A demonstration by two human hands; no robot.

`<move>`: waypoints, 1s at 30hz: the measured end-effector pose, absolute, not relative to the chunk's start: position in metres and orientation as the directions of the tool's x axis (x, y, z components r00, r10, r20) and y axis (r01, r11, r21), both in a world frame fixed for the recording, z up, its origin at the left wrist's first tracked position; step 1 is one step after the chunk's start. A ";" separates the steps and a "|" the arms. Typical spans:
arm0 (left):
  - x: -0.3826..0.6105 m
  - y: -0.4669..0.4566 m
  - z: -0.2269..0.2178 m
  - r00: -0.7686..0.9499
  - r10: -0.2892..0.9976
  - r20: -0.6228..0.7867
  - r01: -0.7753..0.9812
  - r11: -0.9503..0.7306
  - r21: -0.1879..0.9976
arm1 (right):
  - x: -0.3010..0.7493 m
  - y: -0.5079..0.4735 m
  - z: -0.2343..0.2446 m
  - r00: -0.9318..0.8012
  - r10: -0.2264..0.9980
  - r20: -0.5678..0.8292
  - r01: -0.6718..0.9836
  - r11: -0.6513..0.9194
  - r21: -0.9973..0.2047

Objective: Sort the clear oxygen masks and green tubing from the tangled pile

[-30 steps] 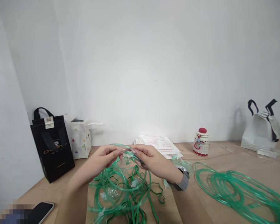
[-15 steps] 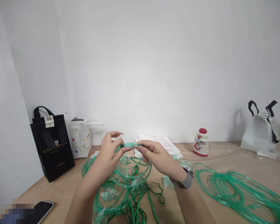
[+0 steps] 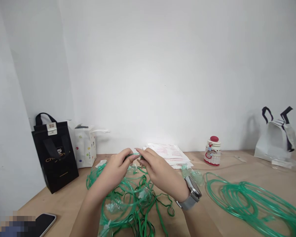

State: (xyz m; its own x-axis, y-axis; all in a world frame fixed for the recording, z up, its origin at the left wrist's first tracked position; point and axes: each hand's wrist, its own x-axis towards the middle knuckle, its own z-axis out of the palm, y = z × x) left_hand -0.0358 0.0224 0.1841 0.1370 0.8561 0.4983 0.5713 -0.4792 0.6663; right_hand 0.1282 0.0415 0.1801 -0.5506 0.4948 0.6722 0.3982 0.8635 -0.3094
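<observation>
Both hands up over the tubing pile: left hand [image 3: 114, 170] and right hand [image 3: 158, 171] meet fingertip to fingertip, each pinched shut on the same loop of green tubing [image 3: 128, 194], held just above the tangle on the wooden table [image 3: 64, 200]. Watch [image 3: 191, 194] on right wrist. Second coil [image 3: 249, 200] lies well apart to the right, phone [image 3: 40, 223] at near left edge.

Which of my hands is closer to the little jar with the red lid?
Right. The right hand pinches the green tubing to the left of the jar; the left hand pinches the same tubing farther left still.
</observation>
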 end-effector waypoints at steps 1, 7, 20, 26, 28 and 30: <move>-0.036 0.022 0.185 0.135 0.863 0.488 0.568 -0.470 0.675 | 0.127 0.042 0.180 -0.539 0.503 0.676 0.387 0.860 -0.332; -0.043 0.016 0.193 0.121 0.907 0.403 0.524 -0.403 0.750 | 0.134 0.041 0.185 -0.351 0.481 0.803 0.294 0.871 -0.394; -0.062 0.017 0.190 0.035 0.852 0.523 -0.044 -0.521 0.852 | 0.140 0.034 0.194 -0.179 0.653 0.736 0.204 0.756 -0.622; -0.044 0.020 0.186 0.033 0.814 0.579 0.583 -0.486 0.651 | 0.139 0.032 0.187 -0.346 0.655 0.672 0.353 0.754 -0.554; -0.037 0.020 0.185 0.092 0.818 0.567 0.624 -0.491 0.607 | 0.136 0.031 0.187 -0.417 0.601 0.682 0.352 0.798 -0.489; -0.032 0.020 0.184 0.106 0.820 0.562 0.628 -0.493 0.601 | 0.134 0.030 0.188 -0.447 0.593 0.670 0.312 0.805 -0.504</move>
State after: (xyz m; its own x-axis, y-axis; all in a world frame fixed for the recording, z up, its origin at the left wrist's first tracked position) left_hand -0.0322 0.0196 0.1839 0.1063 0.8204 0.5618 0.6284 -0.4933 0.6015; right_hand 0.1340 0.0305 0.1883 -0.4472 0.5927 0.6699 0.3116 0.8053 -0.5044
